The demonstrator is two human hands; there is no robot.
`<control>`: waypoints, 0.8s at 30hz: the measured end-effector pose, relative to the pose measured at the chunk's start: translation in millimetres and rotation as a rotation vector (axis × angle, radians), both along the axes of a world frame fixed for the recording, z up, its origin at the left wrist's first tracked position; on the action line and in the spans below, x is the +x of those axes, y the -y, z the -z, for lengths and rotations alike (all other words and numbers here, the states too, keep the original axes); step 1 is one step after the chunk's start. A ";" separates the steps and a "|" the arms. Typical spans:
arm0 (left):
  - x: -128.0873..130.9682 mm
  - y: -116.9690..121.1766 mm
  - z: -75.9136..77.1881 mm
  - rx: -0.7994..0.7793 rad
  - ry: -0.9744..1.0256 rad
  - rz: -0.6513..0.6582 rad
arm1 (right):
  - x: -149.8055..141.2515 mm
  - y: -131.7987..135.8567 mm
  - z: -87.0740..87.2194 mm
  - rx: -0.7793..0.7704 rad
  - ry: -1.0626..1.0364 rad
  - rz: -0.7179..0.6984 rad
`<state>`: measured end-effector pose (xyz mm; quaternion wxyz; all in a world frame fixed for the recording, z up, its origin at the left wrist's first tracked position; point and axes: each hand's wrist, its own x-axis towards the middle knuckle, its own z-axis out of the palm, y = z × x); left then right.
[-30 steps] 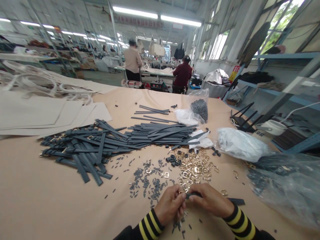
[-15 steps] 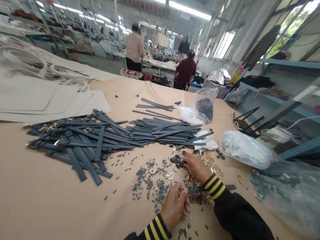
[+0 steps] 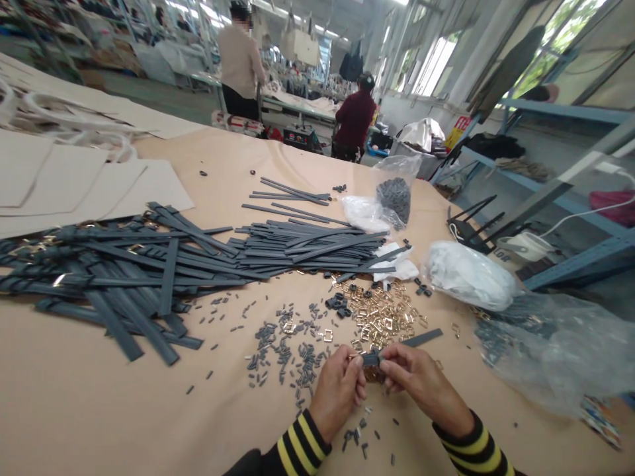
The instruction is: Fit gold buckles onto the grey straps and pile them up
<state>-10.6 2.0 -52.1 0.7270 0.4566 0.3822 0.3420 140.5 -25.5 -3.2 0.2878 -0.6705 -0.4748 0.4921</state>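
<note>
My left hand [image 3: 340, 387] is closed in a pinch on the buckle end of a dark grey strap [image 3: 421, 338], a bit of gold metal showing at its fingertips. Thumb and fingers of my right hand [image 3: 421, 380] are closed on the same strap, just right of the left hand. Whether a small loop is between the right fingertips is hidden. Beyond the right hand the strap's free end sticks out to the upper right. Gold buckles [image 3: 389, 314] lie heaped just behind the hands, beside a few dark loops [image 3: 338, 304]. Small dark grey pieces [image 3: 305, 363] are scattered to the left.
Finished-looking straps with buckles [image 3: 114, 271] are piled at the left, plain strips [image 3: 307, 244] in the middle. Beige panels [image 3: 119, 185] lie at the far left. Plastic bags [image 3: 471, 274] line the right side near a shelf [image 3: 555, 112]. Two people stand or sit farther back.
My right hand has left the dark loops and come down to the strap beside my left hand. The left hand keeps its pinch. The whole view has shifted slightly.
</note>
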 end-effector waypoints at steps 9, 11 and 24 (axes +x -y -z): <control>-3.1 4.1 1.4 0.093 -0.022 0.057 | -12.2 2.7 3.2 0.188 0.100 -0.090; -2.7 5.0 4.1 0.095 -0.017 0.056 | -16.9 3.8 2.9 0.247 0.177 -0.103; 0.2 5.6 7.5 0.140 -0.107 0.044 | -29.6 6.4 20.9 0.208 -0.142 0.069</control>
